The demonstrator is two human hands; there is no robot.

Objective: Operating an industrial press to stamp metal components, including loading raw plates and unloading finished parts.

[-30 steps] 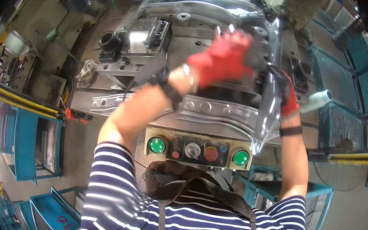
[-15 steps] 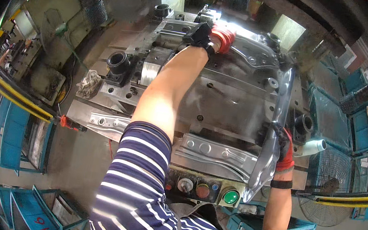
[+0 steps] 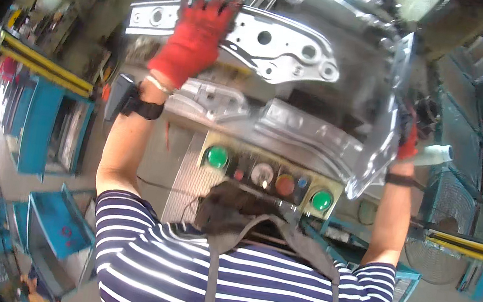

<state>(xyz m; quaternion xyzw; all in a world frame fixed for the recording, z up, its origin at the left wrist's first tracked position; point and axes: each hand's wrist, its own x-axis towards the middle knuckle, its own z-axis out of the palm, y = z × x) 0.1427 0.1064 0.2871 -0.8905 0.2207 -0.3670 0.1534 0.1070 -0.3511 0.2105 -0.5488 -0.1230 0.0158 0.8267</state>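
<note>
My left hand [image 3: 196, 39], in a red glove with dark fingertips, grips a long stamped metal panel [image 3: 287, 45] by its far edge. This panel has several round holes and lies crosswise above the press die [image 3: 341, 97]. On the right, my right hand [image 3: 407, 137], also gloved in red and black, is closed round a second, narrow curved metal panel [image 3: 376, 148]. That panel runs lengthwise along the die's right side, and it partly hides the fingers. More stamped panels lie along the die's near edge: one at the left [image 3: 209, 98] and one at the right [image 3: 312, 133].
Nearer me is a control box [image 3: 250, 174] with green buttons [image 3: 217, 157] and a red one. A pale bottle-like cylinder [image 3: 435, 155] sits beside my right hand. Yellow-black bars [image 3: 47, 65] flank both sides. Blue racks [image 3: 51, 124] and a floor fan [image 3: 440, 253] stand around.
My left hand has come back from the die's far side toward me and left, bringing a stamped panel with it. My right hand keeps its hold. The whole view has shifted and blurred.
</note>
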